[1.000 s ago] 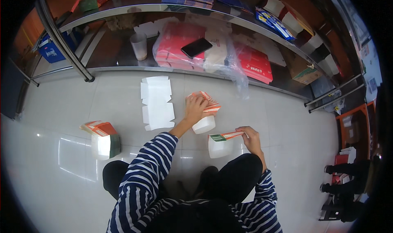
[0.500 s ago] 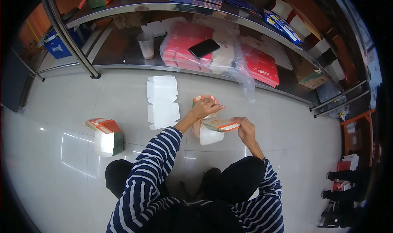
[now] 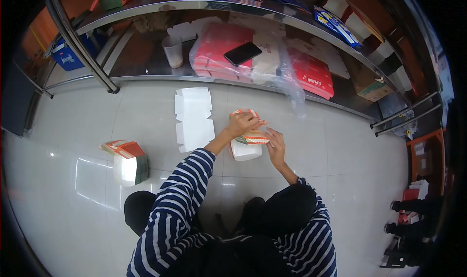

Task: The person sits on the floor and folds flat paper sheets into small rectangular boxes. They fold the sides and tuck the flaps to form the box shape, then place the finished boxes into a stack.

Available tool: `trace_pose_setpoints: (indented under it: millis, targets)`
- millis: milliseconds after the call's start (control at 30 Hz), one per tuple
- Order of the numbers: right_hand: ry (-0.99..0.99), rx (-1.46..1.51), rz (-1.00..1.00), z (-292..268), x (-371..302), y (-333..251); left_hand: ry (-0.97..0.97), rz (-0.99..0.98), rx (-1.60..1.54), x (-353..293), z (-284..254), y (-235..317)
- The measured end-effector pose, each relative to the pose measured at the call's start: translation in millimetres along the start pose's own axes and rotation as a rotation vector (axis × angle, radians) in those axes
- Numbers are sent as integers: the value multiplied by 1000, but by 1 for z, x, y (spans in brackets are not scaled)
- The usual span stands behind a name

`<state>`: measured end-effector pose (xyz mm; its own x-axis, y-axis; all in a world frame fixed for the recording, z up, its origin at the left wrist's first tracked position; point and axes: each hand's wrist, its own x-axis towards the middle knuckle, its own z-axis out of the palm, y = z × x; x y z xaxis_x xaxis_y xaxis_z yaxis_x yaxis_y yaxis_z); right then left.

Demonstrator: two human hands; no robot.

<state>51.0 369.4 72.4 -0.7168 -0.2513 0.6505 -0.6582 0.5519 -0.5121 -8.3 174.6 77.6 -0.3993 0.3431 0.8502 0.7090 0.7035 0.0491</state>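
Observation:
Over the floor in front of me, a partly folded paper food box [image 3: 246, 151] shows a white inside and an orange and green printed outside. My left hand [image 3: 242, 125] is closed on its far upper part, with fingers curled over the patterned edge. At its right end, my right hand [image 3: 276, 144] pinches an orange-patterned flap. To the left of the box lies a flat white box blank [image 3: 195, 120], unfolded, its notched tabs spread. Farther left stands a nested stack of orange and green boxes [image 3: 130, 164]. The fingertips of my left hand are partly hidden.
Ahead runs a low metal shelf [image 3: 146, 77] with a plastic cup [image 3: 172, 52], a black phone [image 3: 242, 53] and red printed cardboard [image 3: 311, 77] partly under clear plastic. Shelf legs [image 3: 82, 43] stand at the left. A person's legs [image 3: 413, 206] show at far right.
My right hand has moved left and slightly forward, bringing the box's flap in close to my left hand. The left hand stays nearly in place.

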Motion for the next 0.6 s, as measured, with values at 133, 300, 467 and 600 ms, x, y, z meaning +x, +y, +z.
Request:
trace_pose_setpoints:
  millis: [133,300,467,600]
  targets:
    - [195,263,728,30,-34,6,-10,-16,35,-3,3,0]
    - [-344,46,153,51,-50,-2,-5,-5,21,4,-5,4]
    - [-746,-325,7,68,-30,-6,-61,-81,-94,8,-19,10]
    - [-944,-418,38,77,-29,0,-165,-503,-416,-13,-29,-9]
